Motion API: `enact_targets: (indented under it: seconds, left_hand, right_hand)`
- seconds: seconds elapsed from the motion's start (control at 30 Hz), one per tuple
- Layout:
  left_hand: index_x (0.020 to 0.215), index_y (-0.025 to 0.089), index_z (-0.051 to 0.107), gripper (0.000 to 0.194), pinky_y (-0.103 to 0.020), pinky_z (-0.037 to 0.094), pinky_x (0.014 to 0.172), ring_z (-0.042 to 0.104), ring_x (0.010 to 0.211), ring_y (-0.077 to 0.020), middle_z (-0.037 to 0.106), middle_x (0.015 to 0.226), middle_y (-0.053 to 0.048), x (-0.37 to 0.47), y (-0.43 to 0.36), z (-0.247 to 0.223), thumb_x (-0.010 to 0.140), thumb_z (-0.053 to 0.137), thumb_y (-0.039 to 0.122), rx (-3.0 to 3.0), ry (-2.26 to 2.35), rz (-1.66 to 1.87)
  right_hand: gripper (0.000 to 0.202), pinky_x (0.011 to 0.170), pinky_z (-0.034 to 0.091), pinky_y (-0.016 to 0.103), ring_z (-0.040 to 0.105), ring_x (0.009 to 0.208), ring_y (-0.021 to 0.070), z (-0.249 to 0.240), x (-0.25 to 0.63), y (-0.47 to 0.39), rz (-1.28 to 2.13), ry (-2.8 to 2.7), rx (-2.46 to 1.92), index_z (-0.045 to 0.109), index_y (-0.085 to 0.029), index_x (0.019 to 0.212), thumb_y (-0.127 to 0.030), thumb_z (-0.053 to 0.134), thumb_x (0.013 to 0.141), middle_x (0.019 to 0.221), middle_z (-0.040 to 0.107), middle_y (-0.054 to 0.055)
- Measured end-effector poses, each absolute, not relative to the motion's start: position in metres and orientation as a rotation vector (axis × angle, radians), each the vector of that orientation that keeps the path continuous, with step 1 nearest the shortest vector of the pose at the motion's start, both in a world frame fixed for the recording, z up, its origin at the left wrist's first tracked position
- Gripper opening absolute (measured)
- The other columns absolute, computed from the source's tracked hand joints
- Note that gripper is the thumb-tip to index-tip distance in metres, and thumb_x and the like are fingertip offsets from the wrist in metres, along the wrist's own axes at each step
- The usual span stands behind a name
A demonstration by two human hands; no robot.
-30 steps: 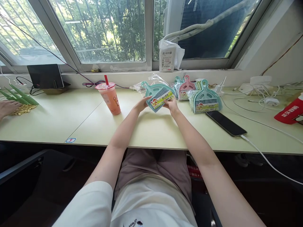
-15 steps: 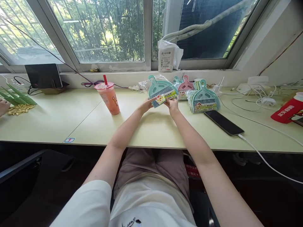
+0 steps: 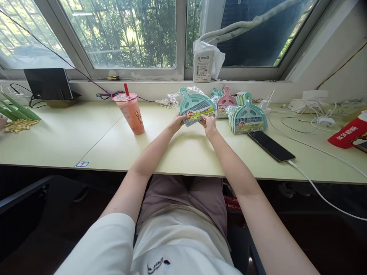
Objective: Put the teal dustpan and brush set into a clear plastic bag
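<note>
Between my two hands is a teal dustpan-and-brush set (image 3: 195, 104) with a yellow-green label, tilted above the table. My left hand (image 3: 178, 121) grips its lower left corner. My right hand (image 3: 208, 123) pinches its lower right edge, with the thumb over the label. A stack of similar teal sets (image 3: 249, 114) leans to the right of my hands. Behind, between that stack and the held set, stands a pink set (image 3: 226, 102) with another teal handle beside it. Clear plastic wrap shows behind the held set.
The table (image 3: 100, 152) also bears a pink drink cup (image 3: 132, 114), a black phone (image 3: 271, 146) on a white cable, a red container (image 3: 348, 131), tangled cords and a tablet (image 3: 48, 84). At the far left, a person's hand (image 3: 2, 122) is near yellow sticks (image 3: 20, 125).
The held set has turned a little, so its label lies flatter and more of it shows. Both hands still hold it. The whole view has shifted slightly.
</note>
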State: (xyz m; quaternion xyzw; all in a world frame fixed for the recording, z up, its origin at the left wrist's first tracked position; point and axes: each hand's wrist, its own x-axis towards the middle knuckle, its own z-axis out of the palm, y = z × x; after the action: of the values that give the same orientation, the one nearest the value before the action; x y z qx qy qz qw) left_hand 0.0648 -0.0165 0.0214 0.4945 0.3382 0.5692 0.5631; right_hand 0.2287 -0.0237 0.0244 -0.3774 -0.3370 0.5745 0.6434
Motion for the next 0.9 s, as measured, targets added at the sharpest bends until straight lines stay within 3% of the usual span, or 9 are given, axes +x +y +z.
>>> enact_targets:
  seconds: [0.37,0.6,0.73,0.9]
  left_hand:
    - [0.109,0.020,0.060,0.056,-0.045,0.050,0.099,0.066,0.108,-0.0253,0.072,0.109,-0.006,0.071,-0.021,0.016,0.056,0.078,0.010,1.277,0.821,1.205]
    - [0.109,0.021,0.059,0.058,-0.043,0.051,0.096,0.066,0.107,-0.0251,0.071,0.108,-0.006,0.069,-0.019,0.012,0.055,0.077,0.012,1.267,0.847,1.204]
    - [0.112,0.021,0.058,0.063,-0.045,0.051,0.096,0.065,0.109,-0.0270,0.072,0.110,-0.007,0.072,-0.022,0.010,0.053,0.077,0.011,1.300,0.842,1.155]
    - [0.117,0.022,0.057,0.069,-0.047,0.051,0.095,0.065,0.110,-0.0286,0.071,0.111,-0.008,0.075,-0.024,0.007,0.052,0.077,0.010,1.318,0.835,1.107]
  right_hand:
    - [0.021,0.081,0.064,0.031,0.071,0.087,0.0150,0.021,0.239,-0.018,1.300,-0.711,-0.960,0.058,-0.022,0.095,-0.015,0.071,0.080,0.088,0.071,0.000]
    - [0.020,0.076,0.064,0.032,0.070,0.080,0.0149,0.015,0.243,-0.012,1.310,-0.710,-1.006,0.059,-0.024,0.100,-0.038,0.064,0.088,0.092,0.070,0.002]
    - [0.027,0.075,0.063,0.031,0.070,0.086,0.0162,0.011,0.250,-0.008,1.250,-0.674,-1.025,0.059,-0.024,0.102,-0.046,0.062,0.087,0.097,0.070,0.004]
    - [0.024,0.072,0.063,0.028,0.070,0.087,0.0153,0.013,0.254,-0.008,1.216,-0.515,-1.112,0.058,-0.024,0.107,-0.035,0.063,0.087,0.102,0.070,0.004]
